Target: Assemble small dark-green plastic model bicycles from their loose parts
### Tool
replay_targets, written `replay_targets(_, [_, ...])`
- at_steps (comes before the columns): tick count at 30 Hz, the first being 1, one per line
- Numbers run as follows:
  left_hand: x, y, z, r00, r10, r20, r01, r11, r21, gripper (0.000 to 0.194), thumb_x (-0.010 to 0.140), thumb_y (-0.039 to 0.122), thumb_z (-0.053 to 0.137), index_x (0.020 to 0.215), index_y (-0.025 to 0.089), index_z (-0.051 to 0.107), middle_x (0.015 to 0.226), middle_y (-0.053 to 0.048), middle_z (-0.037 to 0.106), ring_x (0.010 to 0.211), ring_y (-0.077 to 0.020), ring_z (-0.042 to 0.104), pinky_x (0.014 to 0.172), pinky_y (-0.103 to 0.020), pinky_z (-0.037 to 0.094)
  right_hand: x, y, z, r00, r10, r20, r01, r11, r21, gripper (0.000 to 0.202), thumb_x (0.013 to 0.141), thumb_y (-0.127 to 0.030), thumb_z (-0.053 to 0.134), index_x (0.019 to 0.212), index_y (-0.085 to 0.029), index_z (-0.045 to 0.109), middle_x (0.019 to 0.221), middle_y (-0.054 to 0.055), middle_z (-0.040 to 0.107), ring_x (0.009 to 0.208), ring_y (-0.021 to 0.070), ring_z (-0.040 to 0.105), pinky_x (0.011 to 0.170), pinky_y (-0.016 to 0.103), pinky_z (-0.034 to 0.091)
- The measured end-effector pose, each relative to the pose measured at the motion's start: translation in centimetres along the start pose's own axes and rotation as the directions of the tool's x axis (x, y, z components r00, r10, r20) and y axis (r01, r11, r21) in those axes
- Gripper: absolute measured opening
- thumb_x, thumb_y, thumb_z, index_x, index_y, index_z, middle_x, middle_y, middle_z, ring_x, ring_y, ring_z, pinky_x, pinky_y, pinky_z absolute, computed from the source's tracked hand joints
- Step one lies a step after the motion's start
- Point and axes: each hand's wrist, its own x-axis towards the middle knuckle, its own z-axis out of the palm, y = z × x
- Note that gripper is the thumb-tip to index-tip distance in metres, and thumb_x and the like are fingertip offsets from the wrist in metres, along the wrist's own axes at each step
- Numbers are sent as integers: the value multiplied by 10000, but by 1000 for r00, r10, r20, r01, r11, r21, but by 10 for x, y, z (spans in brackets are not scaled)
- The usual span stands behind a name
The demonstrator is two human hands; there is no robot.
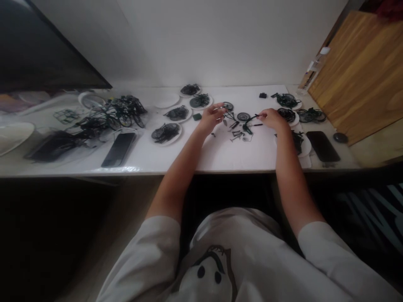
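R hand (271,118) is pinching a thin dark pc. (258,115) above the white tabletop (233,161), L hand (212,119) is curling nr. a dark wheel (228,106), can't tell if gripping, & a low sweep is risking scattering small loose pts. (236,134) lying close by.

Pale table (72,167): plates (179,133) of dark parts (165,132), phones (119,149), miniature bicycles (124,112).

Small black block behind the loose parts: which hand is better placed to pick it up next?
Probably the right hand: the small black block lies just beyond it, farther from the left hand. The right fingers pinch a thin dark part, though.
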Motion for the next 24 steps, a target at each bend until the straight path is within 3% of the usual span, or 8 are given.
replay_targets(2, [0,0,0,1000,2,6,-2,1000,-8,388,821,190,930,1159,197,740,980,-12,797,664,-39,614,673,-185,499,-3,-6,-2,1000,-7,0,7,1000,13,297,991,-241,715,1191,-88,875,1138,170,859,990,265,754,923,333,550])
replay_targets(5, [0,0,0,1000,5,-5,-5,1000,-10,397,815,187,936,1163,197,746,974,-15,799,663,-42,613,666,-182,498,-8,-14,-7,999,24,47,-27,998,53,242,954,-241,714,1035,-108,899,922,111,844,837,230,708,807,310,507])
replay_targets(8, [1,-1,0,1000,10,-18,-10,1000,0,409,809,193,946,1168,207,753,965,-18,801,663,-47,609,657,-180,498,-12,-21,-12,993,58,104,-67,994,84,213,918,-231,693,862,-142,877,698,30,730,696,190,610,715,303,439])
replay_targets(11, [2,-3,-1,1000,20,-2,-20,1000,-9,407,809,187,940,1171,207,755,975,-22,807,657,-43,605,658,-180,496,-15,-25,-15,996,22,84,-34,989,143,226,906,-210,647,813,-147,842,595,-17,584,644,168,528,668,306,378])
replay_targets(13, [3,-4,-2,1000,23,10,-22,1000,-9,403,812,187,933,1173,208,755,975,-18,807,654,-40,605,659,-179,494,-15,-27,-13,998,-45,42,36,979,202,233,903,-211,623,847,-146,840,600,-24,558,653,166,514,677,305,382])
replay_targets(16, [4,-5,-4,1000,23,17,-23,1000,7,407,809,197,932,1175,216,755,968,-10,801,653,-41,611,653,-180,491,-11,-30,-3,989,-131,-70,146,944,295,201,896,-263,650,884,-152,817,708,9,656,749,189,578,762,308,468])
replay_targets(19, [5,-6,-5,999,31,34,-32,999,5,405,810,201,931,1174,213,754,974,-12,798,653,-42,614,649,-183,491,-4,-35,13,972,-130,-198,199,900,389,206,909,-394,718,865,-195,754,824,51,728,857,224,650,847,342,556])
replay_targets(24, [5,-8,-6,998,38,51,-39,999,10,397,819,216,928,1176,217,755,991,-14,796,676,-44,619,676,-190,498,-2,-57,32,957,-97,-272,262,687,678,393,892,-581,832,1009,-218,737,948,81,787,971,245,771,874,373,643])
